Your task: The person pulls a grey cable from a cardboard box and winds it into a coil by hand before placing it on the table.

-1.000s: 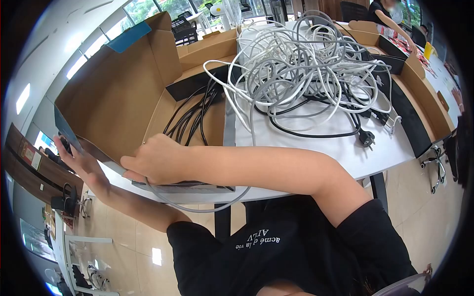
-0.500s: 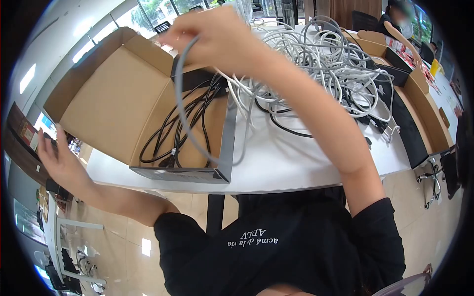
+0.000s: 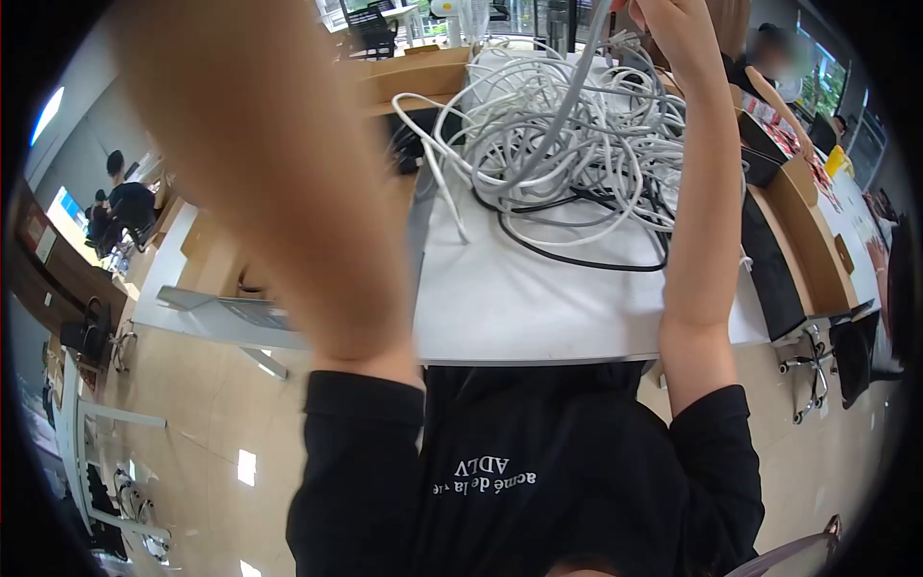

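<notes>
My right hand (image 3: 670,24) is raised at the top edge, its fingers closed on a grey cable (image 3: 574,101) that hangs down into the pile. Beneath it lies a tangled heap of white and grey cables (image 3: 596,144) on the white table (image 3: 519,313). A black cable (image 3: 577,262) loops out at the heap's front. My left forearm, smeared by motion, rises across the left side; the hand itself is beyond the top edge. Behind that forearm stands an open cardboard box (image 3: 207,245), mostly hidden, with some black cable inside.
Another open black-and-brown box (image 3: 784,250) stands at the table's right side. Farther right, a person (image 3: 769,72) reaches an arm over a table with red printed items. Other people sit at the far left. A wheeled chair (image 3: 815,375) is at the lower right.
My left hand has swung from beside the box lid up past the top edge. My right hand has moved right, from above the box to over the heap, with the grey cable.
</notes>
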Motion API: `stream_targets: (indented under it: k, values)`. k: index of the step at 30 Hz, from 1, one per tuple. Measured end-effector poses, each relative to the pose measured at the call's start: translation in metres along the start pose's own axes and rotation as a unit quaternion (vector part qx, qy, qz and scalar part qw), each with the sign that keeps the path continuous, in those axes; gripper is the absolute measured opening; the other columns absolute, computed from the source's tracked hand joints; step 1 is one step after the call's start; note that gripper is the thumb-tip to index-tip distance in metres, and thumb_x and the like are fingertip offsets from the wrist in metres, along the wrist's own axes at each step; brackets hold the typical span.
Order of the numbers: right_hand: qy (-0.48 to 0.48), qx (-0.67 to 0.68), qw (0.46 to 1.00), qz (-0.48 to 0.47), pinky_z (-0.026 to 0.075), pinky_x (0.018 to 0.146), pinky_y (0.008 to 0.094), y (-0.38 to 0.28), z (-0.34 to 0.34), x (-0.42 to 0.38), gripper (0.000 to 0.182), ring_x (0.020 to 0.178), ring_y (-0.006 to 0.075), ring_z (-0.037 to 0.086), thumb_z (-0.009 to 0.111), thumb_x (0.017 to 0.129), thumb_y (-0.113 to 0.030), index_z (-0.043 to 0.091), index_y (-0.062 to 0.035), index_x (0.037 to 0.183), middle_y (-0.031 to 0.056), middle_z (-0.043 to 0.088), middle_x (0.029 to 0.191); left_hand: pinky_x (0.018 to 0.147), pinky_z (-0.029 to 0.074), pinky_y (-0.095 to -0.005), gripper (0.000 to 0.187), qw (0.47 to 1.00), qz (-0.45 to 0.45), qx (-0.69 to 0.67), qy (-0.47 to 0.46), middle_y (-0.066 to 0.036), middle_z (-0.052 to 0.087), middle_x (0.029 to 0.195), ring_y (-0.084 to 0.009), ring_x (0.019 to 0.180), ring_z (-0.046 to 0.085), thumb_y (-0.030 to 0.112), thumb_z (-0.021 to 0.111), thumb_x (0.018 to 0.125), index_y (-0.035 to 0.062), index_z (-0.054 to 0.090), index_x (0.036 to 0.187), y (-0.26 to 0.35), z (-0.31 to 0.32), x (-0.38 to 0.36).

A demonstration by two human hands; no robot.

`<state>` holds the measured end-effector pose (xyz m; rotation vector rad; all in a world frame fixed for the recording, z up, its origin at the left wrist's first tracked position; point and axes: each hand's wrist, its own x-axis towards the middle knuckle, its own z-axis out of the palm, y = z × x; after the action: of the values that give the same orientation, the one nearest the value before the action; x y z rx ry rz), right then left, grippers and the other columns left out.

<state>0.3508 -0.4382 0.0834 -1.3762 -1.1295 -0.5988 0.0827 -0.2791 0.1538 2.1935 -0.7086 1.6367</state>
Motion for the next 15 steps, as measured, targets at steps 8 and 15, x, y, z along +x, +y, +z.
stream_targets:
  k: [8, 15]
  values:
    - [0.0, -0.034, 0.999, 0.019, 0.041, 0.054, 0.0236, 0.004, -0.039, -0.003, 0.027, 0.06, 0.0062, 0.053, 0.057, 0.104, -0.018, 0.069, -0.0004, 0.087, -0.0005, 0.063, 0.07, 0.081, 0.053, -0.0292, 0.043, 0.967, -0.177, -0.095, -0.158, -0.01, 0.07, 0.095, -0.018, 0.088, 0.068, 0.035, 0.062, 0.101, -0.0048, 0.065, 0.118, -0.037, 0.164, -0.009]
    - [-0.091, -0.106, 0.987, 0.077, 0.045, 0.055, 0.0233, 0.012, -0.051, -0.007, 0.018, 0.065, 0.0057, 0.057, 0.072, 0.095, -0.017, 0.072, 0.0006, 0.098, 0.0009, 0.068, 0.077, 0.072, 0.054, -0.0276, 0.039, 0.869, -0.234, -0.345, -0.266, -0.009, 0.072, 0.096, -0.0143, 0.084, 0.069, 0.034, 0.06, 0.103, -0.0034, 0.069, 0.11, -0.11, 0.196, -0.023]
